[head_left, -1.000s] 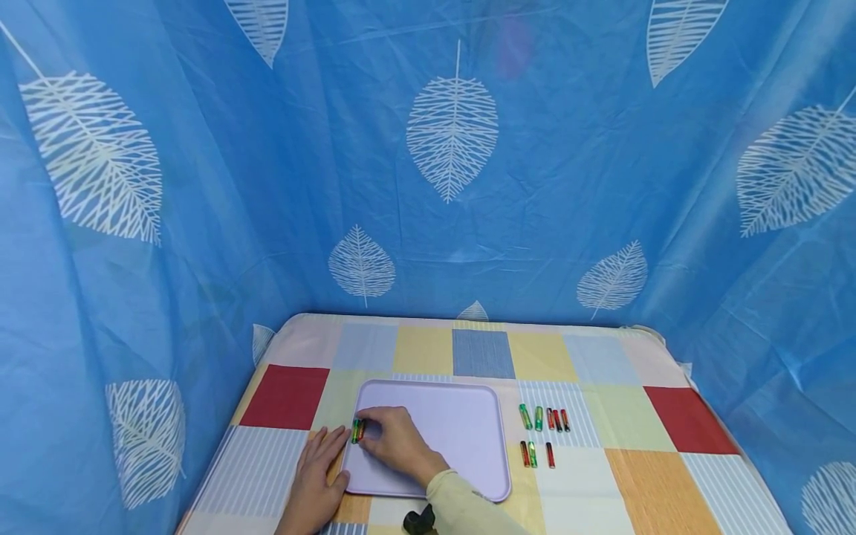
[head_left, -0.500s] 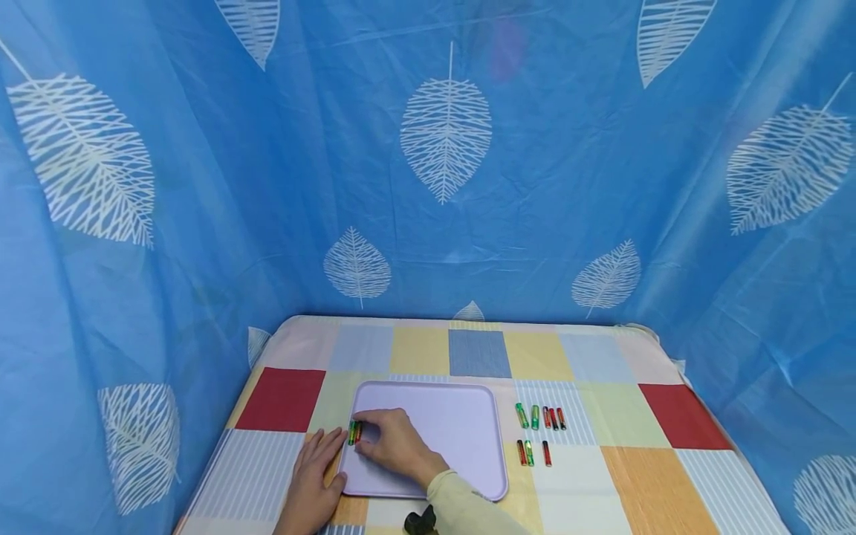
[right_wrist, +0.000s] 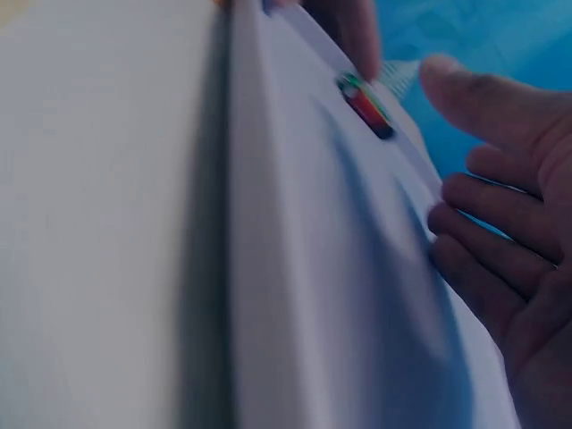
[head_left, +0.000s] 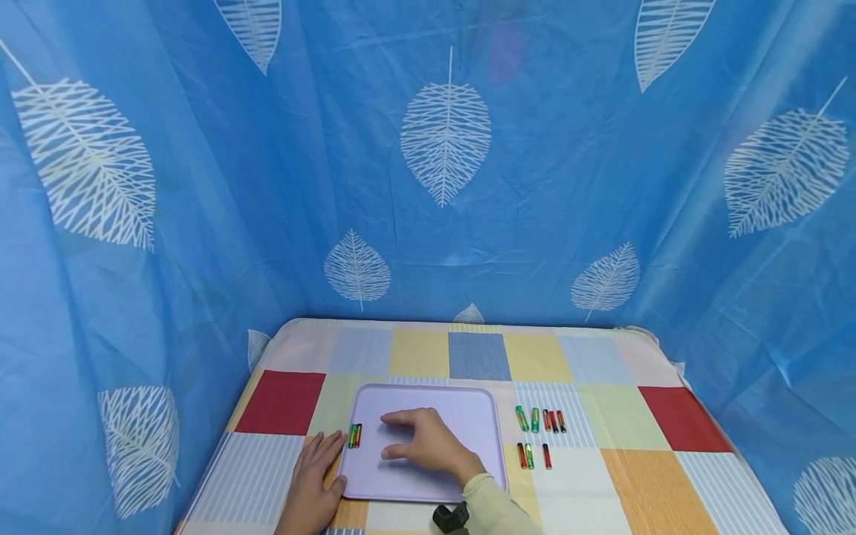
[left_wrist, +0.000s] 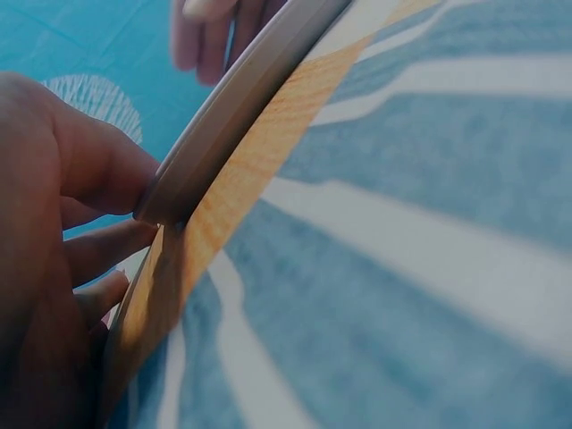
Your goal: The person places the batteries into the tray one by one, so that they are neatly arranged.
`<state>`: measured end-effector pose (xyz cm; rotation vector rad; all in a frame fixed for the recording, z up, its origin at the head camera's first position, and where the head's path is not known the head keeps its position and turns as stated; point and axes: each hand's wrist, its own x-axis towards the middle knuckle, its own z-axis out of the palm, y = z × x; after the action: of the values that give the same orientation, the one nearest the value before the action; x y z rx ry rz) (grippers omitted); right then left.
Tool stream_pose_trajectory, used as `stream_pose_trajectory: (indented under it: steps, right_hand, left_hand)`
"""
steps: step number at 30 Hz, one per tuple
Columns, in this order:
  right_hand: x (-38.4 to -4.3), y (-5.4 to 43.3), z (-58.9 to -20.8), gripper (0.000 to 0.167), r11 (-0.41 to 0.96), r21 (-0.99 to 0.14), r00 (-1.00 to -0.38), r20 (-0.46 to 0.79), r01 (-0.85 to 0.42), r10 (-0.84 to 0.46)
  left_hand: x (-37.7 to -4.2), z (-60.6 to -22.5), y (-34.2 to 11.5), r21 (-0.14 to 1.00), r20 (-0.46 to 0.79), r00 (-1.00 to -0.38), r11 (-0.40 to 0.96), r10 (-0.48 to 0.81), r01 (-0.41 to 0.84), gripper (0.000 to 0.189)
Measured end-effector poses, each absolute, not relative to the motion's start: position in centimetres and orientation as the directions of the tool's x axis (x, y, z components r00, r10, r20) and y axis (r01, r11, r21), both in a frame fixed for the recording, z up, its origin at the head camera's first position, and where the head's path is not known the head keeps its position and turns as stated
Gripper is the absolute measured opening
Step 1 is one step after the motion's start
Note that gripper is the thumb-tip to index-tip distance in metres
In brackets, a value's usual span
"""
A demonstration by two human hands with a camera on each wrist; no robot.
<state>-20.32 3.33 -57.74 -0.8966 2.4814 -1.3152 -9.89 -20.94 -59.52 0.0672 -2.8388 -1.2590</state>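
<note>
A green battery (head_left: 352,436) and a red and black battery (head_left: 358,436) lie side by side on the lilac tray (head_left: 421,490), along its left edge. Over the tray's middle, my right hand (head_left: 431,446) holds nothing, its thumb and fingers spread apart. In the right wrist view the red battery (right_wrist: 368,114) shows beyond that hand's fingers. My left hand (head_left: 314,475) rests flat on the cloth with fingers extended beside the tray's left side. The left wrist view has its thumb (left_wrist: 107,161) against the tray's rim (left_wrist: 214,134).
Right of the tray, several red and green batteries lie on the patchwork tablecloth (head_left: 642,490) in two rows, among them a green battery (head_left: 522,418) and a red battery (head_left: 547,456). A blue leaf-print curtain (head_left: 535,223) surrounds the table's back and sides.
My right hand has let go of the red battery, leaving it beside the green one, and moved right over the tray with its fingers parted. My left hand has stayed in place.
</note>
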Motion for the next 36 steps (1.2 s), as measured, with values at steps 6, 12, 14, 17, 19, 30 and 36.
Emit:
stream_pose_trajectory:
  steps: [6,12,14,17,19,30,36]
  right_hand:
    - [-20.1,6.3,-57.3,0.06,0.391,-0.844,-0.802,0.076,-0.368,-0.592]
    - [-19.7,8.8,-57.1,0.057,0.371,-0.863,-0.812,0.073,-0.342,-0.579]
    - [-19.6,9.4,-57.0,0.057,0.367,-0.868,-0.815,0.071,-0.335,-0.575]
    - [-19.4,10.3,-56.9,0.056,0.35,-0.877,-0.814,0.077,-0.33,-0.575]
    - [-19.3,11.0,-56.9,0.056,0.347,-0.881,-0.818,0.074,-0.322,-0.57]
    - [-18.9,15.4,-57.0,0.056,0.378,-0.87,-0.842,0.075,-0.317,-0.534]
    - [-18.5,17.6,-57.1,0.055,0.386,-0.866,-0.85,0.081,-0.319,-0.52]
  left_hand:
    - [-9.9,-59.6,-20.9,0.751,0.019,-0.998,0.66,-0.052,-0.021,0.068]
    - [-9.9,-59.7,-21.0,0.752,0.021,-0.999,0.659,-0.044,-0.013,0.068]
    - [-9.9,-59.8,-21.1,0.752,0.032,-0.999,0.659,-0.044,-0.005,0.068]
    - [-9.8,-59.9,-21.1,0.748,0.07,-0.997,0.664,-0.043,0.023,0.068]
    - [-9.7,-60.0,-21.1,0.742,0.088,-0.995,0.669,-0.044,0.036,0.068]
    - [-9.7,-59.9,-21.0,0.754,0.043,-0.998,0.657,-0.042,0.004,0.069]
    - [-9.7,-59.8,-21.0,0.748,0.052,-0.998,0.664,-0.044,0.01,0.068]
